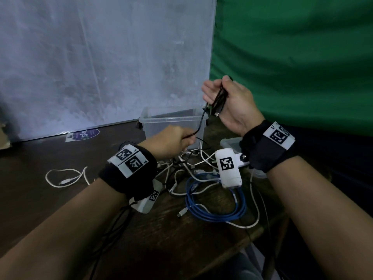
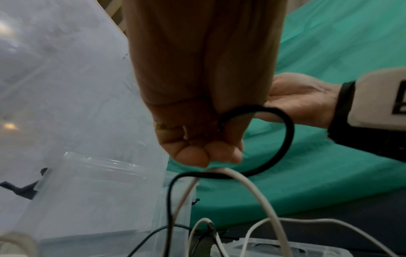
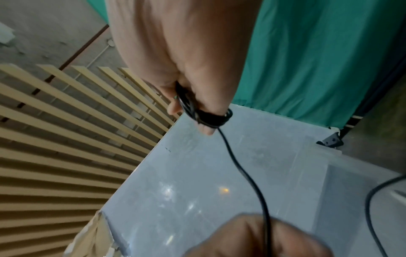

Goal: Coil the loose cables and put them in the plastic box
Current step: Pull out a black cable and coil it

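My right hand (image 1: 228,102) is raised just above the near right corner of the plastic box (image 1: 173,123), fingers curled round the loops of the black cable (image 1: 219,98) already wound there. The free length runs down and leftward in front of the box to my left hand (image 1: 173,141), which pinches it lower, just in front of the box's near wall. The hands are apart, the strand between them nearly taut and steeply slanted, so I judge the left hand should feed the next loop up to the right.

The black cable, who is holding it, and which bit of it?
Both hands. The right hand grips the black cable round its coiled loops; the left hand pinches the loose stretch hanging below the coil.
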